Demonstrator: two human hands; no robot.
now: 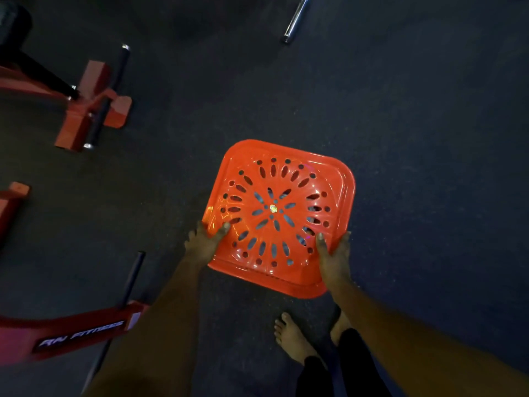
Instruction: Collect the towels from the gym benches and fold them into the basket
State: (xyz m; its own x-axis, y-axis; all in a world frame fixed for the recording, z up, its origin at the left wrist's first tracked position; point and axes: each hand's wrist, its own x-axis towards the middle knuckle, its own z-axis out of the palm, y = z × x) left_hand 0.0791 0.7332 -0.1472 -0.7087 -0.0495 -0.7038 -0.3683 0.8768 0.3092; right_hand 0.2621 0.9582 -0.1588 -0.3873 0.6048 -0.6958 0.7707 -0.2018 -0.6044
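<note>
Hands hold our square orange plastic basket (279,216) above the dark floor (415,138); left hand (204,242) grips one rim. Right hand (333,259) grips the other.

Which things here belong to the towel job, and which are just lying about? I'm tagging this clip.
Belongs to the job:
- orange basket, perforated, no towel visible in it
- left hand and right hand, both gripping its near edge

Just lying about:
- red gym frame
- red labelled frame bar
- chrome bar
- dark floor
</note>
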